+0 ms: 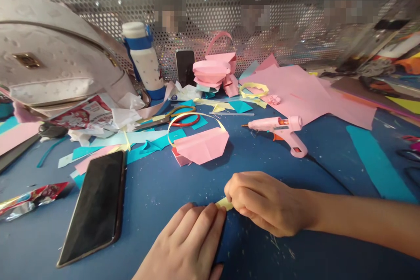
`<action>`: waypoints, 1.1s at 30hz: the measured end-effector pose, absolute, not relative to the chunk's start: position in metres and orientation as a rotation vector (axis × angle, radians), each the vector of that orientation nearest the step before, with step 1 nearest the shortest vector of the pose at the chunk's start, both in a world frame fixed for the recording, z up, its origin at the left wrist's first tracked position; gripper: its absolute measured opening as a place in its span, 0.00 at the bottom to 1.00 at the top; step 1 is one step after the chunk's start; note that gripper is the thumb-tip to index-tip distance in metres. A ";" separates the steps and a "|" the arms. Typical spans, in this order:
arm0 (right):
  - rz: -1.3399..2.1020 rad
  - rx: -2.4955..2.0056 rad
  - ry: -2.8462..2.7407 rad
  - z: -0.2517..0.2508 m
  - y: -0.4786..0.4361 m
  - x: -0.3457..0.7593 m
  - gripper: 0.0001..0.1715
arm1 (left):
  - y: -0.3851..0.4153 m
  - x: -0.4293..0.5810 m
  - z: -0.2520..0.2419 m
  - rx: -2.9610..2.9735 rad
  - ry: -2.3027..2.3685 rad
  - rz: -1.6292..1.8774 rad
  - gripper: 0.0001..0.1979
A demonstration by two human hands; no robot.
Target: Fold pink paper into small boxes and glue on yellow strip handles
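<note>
A short piece of yellow paper strip (225, 203) shows between my two hands, low over the blue table. My left hand (188, 238) has its fingers together over the strip's near end, which they hide. My right hand (267, 201) is curled, pinching the other end; its fingertips are mostly covered. Beyond the hands sits a folded pink paper basket (201, 145) with a thin yellow handle. A pink hot glue gun (278, 129) lies on its side to the right of the basket, its nozzle pointing left.
A phone (95, 205) lies at left, near a snack wrapper (33, 199). Scissors (170, 118), paper scraps, a bottle (142, 59) and a white backpack (59, 52) stand or lie behind. Pink sheets (295, 89) and a blue strip (377, 162) are at right; the glue gun's cord (331, 175) runs there.
</note>
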State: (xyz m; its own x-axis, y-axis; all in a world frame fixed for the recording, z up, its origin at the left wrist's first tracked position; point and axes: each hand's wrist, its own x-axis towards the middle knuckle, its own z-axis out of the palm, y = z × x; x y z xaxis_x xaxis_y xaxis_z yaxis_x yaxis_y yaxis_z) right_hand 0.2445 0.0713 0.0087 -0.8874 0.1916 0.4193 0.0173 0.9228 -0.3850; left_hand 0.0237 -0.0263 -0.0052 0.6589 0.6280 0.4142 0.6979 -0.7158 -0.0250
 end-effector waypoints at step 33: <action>0.655 -0.426 -2.493 0.012 0.079 0.245 0.10 | -0.025 0.016 -0.007 -2.640 -1.239 -0.616 0.16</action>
State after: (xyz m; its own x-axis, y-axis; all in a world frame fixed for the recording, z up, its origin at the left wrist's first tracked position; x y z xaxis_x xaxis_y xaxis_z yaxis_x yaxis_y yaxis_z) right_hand 0.2451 0.0795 0.0119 -0.8139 0.4163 0.4052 0.1633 0.8333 -0.5281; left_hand 0.0161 -0.0253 -0.0065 0.5719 0.6983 0.4305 0.7647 -0.6438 0.0285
